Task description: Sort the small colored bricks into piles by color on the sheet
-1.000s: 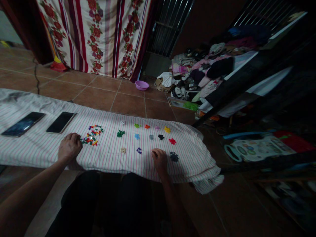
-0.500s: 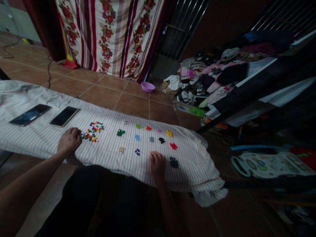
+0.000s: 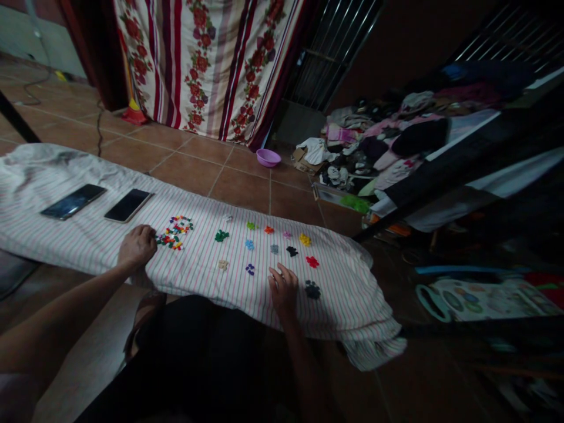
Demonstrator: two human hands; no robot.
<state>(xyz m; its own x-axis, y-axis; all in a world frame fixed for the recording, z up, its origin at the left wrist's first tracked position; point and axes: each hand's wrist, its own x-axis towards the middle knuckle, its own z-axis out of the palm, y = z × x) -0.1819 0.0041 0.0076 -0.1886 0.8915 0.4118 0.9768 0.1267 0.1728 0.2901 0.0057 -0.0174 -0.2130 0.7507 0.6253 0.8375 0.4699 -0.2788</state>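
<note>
On the striped cloth (image 3: 264,299), my left hand (image 3: 137,245) rests with bent fingers against the near left edge of a mixed pile of small coloured pieces (image 3: 176,232). Whatever its fingertips hold, if anything, is hidden. My right hand (image 3: 284,288) is low over the cloth, its fingers slightly apart and nothing visible in them. It lies between a small purple group (image 3: 249,269) and a dark grey pile (image 3: 312,289). Single-colour piles lie beyond it, among them black (image 3: 292,251), red (image 3: 312,262), yellow (image 3: 305,239), light blue (image 3: 249,245), green (image 3: 221,235) and beige (image 3: 222,265).
Two phones, one dark (image 3: 74,202) and one pale-edged (image 3: 128,205), lie left of the mixed pile. On the tiled floor are a purple basin (image 3: 268,157) and a red broom head (image 3: 134,114). Heaped clothes (image 3: 374,141) fill the back right, behind a dark bar.
The view has shifted slightly, moving the cloth's left part rightward in the picture. My right hand's fingers have spread a little. My left hand stays by the mixed pile.
</note>
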